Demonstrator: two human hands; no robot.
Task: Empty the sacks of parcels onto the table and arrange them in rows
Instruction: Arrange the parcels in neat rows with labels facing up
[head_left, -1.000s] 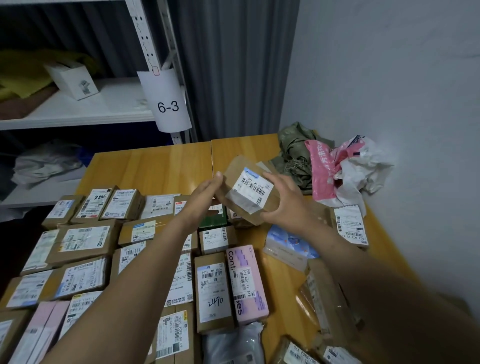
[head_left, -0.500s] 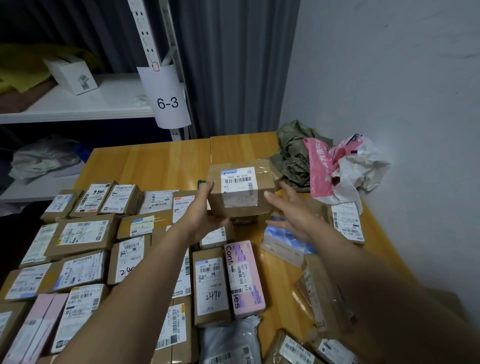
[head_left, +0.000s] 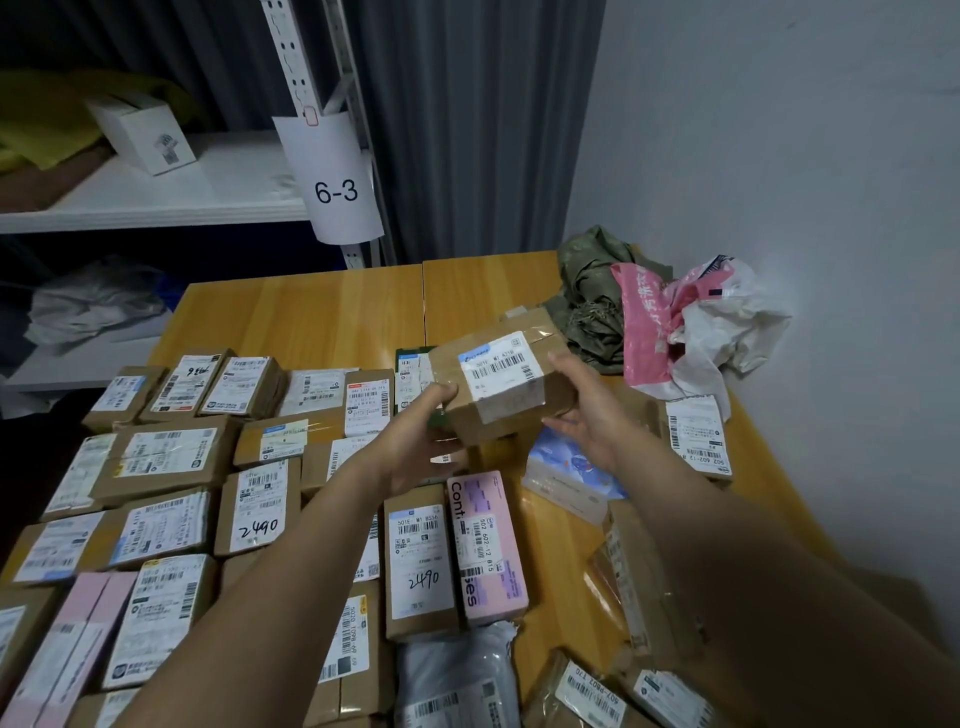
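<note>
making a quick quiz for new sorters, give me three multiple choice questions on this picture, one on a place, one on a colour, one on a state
1. Where do the crumpled sacks lie?
A) at the far right corner of the table, by the wall
B) on the white shelf
C) on the floor

2. What colour is the long "Conti" box?
A) green
B) pink
C) black

3. What state is the brown box with the white label in?
A) lying flat in a row
B) standing on the shelf
C) held up off the table by both hands

Answers:
1 A, the sacks are heaped at that corner against the wall.
2 B, its top face is pale pink.
3 C, the left hand and right hand grip its two sides, clear of the table.
</note>
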